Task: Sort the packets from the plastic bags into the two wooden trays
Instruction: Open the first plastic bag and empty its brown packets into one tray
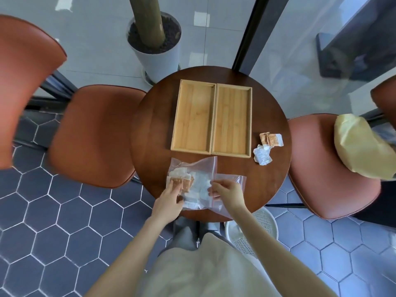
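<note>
Two wooden trays stand side by side on the round table, the left tray [194, 116] and the right tray [232, 121], both holding nothing. A clear plastic bag [192, 168] with white and brown packets lies at the table's near edge. My left hand [168, 202] presses on the bag's left end over the brown packets. My right hand [228, 192] pinches the bag's right edge near its red seal. Under the right hand lies a second, flat clear bag [233, 179]. Loose brown packets [270, 139] and white packets [262, 156] sit to the right of the trays.
The dark round table [154, 125] is flanked by brown chairs at left [94, 133] and right [325, 163]; a cream bag [360, 146] rests on the right chair. A white planter [156, 54] stands behind the table, and a white basket [255, 230] on the floor below.
</note>
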{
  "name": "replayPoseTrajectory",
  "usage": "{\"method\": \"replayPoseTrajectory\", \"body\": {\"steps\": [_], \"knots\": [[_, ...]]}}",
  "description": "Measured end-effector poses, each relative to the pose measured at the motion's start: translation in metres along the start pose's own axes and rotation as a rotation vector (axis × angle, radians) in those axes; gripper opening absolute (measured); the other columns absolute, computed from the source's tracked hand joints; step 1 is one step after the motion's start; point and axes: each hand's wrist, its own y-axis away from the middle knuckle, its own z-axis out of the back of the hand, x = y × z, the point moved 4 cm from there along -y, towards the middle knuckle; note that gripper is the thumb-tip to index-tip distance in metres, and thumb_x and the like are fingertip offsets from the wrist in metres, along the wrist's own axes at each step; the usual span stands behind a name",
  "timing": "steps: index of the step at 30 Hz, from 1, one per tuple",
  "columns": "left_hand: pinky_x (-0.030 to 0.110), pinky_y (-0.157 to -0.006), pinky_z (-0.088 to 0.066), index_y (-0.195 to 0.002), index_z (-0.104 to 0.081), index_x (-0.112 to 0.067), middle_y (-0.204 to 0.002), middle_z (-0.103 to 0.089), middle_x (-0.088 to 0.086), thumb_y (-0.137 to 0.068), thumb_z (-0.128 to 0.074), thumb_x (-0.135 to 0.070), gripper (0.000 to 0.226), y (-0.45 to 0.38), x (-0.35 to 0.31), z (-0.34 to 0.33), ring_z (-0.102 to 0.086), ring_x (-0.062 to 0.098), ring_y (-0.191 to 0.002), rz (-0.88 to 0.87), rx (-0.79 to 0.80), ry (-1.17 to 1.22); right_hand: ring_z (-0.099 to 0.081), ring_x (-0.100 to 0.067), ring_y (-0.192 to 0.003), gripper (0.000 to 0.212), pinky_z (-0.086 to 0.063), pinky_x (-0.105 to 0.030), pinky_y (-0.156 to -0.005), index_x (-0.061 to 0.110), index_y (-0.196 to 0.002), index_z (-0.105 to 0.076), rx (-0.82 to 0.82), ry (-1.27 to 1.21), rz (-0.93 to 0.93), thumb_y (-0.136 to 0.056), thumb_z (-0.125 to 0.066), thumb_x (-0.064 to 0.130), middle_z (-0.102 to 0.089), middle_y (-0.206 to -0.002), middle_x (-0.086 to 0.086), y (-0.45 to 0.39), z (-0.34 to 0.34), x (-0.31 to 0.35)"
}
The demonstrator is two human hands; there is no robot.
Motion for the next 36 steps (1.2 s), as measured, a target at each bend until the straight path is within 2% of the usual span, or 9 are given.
{"method": "replayPoseTrajectory", "body": {"steps": [2, 3, 6, 9, 13, 18, 24, 28, 36], "knots": [[0.038, -0.098, -0.043, -0.13, -0.046, -0.011, -0.134, -0.048, 0.006, -0.091, -0.05, -0.021, 0.041, 0.006, -0.009, 0.018, -0.051, 0.024, -0.119, -0.016, -0.197, 0.235, -0.064, -0.018, -0.064, 0.015, -0.055, -0.025, -0.064, 0.0, -0.094, -0.07, 0.066, -0.015, 0.046, -0.086, -0.059, 0.004, -0.069, -0.072, -0.007, 0.009, -0.007, 0.014], [0.032, -0.091, -0.045, -0.121, -0.055, -0.009, -0.117, -0.055, 0.001, -0.092, -0.051, -0.021, 0.032, 0.013, -0.015, 0.03, -0.055, 0.019, -0.108, -0.008, -0.284, 0.348, -0.064, -0.018, -0.065, 0.013, -0.055, -0.023, -0.064, 0.003, -0.09, -0.071, 0.097, -0.014, 0.074, -0.085, -0.06, 0.004, -0.07, -0.072, -0.008, 0.014, -0.011, 0.023], [0.013, -0.071, -0.047, -0.101, -0.067, -0.006, -0.09, -0.064, -0.001, -0.089, -0.056, -0.018, 0.02, 0.036, -0.036, 0.06, -0.06, 0.008, -0.083, -0.046, -0.457, 0.576, -0.064, -0.017, -0.063, 0.011, -0.056, -0.026, -0.065, 0.006, -0.082, -0.073, 0.176, 0.035, 0.169, -0.082, -0.062, 0.004, -0.07, -0.072, -0.012, 0.027, -0.023, 0.048], [0.003, -0.064, -0.046, -0.09, -0.071, -0.004, -0.08, -0.069, -0.001, -0.082, -0.065, -0.009, 0.011, 0.054, -0.047, 0.079, -0.064, 0.0, -0.072, -0.135, -0.632, 0.641, -0.064, -0.012, -0.055, 0.009, -0.055, -0.024, -0.059, 0.003, -0.079, -0.074, 0.224, 0.084, 0.255, -0.081, -0.065, 0.005, -0.07, -0.066, -0.01, 0.037, -0.035, 0.066], [0.005, -0.064, -0.048, -0.087, -0.073, -0.008, -0.075, -0.071, -0.006, -0.078, -0.071, -0.016, 0.012, 0.06, -0.052, 0.082, -0.065, -0.003, -0.075, -0.136, -0.6, 0.723, -0.062, -0.009, -0.049, 0.013, -0.05, -0.018, -0.05, 0.007, -0.069, -0.073, 0.198, 0.148, 0.277, -0.079, -0.065, 0.004, -0.067, -0.058, -0.003, 0.04, -0.046, 0.07], [0.004, -0.063, -0.048, -0.087, -0.074, -0.006, -0.075, -0.069, -0.003, -0.076, -0.073, -0.018, 0.016, 0.058, -0.051, 0.083, -0.064, 0.003, -0.068, -0.112, -0.602, 0.638, -0.058, -0.014, -0.046, 0.013, -0.05, -0.02, -0.05, 0.005, -0.068, -0.073, 0.156, 0.242, 0.293, -0.076, -0.064, -0.001, -0.063, -0.053, -0.003, 0.04, -0.051, 0.067], [0.026, -0.068, -0.056, -0.094, -0.073, -0.005, -0.084, -0.072, 0.006, -0.079, -0.069, -0.014, 0.018, 0.056, -0.048, 0.082, -0.065, 0.008, -0.07, -0.031, -0.522, 0.699, -0.063, -0.013, -0.053, 0.009, -0.054, -0.019, -0.053, 0.004, -0.078, -0.074, 0.191, 0.24, 0.265, -0.079, -0.07, 0.013, -0.067, -0.062, -0.003, 0.04, -0.05, 0.063], [0.038, -0.078, -0.058, -0.094, -0.073, -0.008, -0.082, -0.072, 0.005, -0.08, -0.069, -0.016, 0.016, 0.054, -0.045, 0.08, -0.068, 0.017, -0.079, 0.045, -0.457, 0.808, -0.068, -0.015, -0.062, 0.011, -0.057, -0.022, -0.06, 0.004, -0.082, -0.073, 0.217, 0.073, 0.155, -0.081, -0.069, 0.014, -0.07, -0.071, -0.006, 0.043, -0.047, 0.056], [0.021, -0.068, -0.051, -0.093, -0.073, -0.006, -0.084, -0.072, 0.005, -0.084, -0.064, -0.015, 0.016, 0.061, -0.055, 0.078, -0.061, 0.008, -0.07, 0.063, -0.536, 0.715, -0.065, -0.022, -0.067, 0.014, -0.053, -0.027, -0.059, 0.007, -0.071, -0.064, 0.122, -0.152, 0.015, -0.084, -0.064, 0.011, -0.067, -0.073, -0.012, 0.046, -0.049, 0.044]]}}
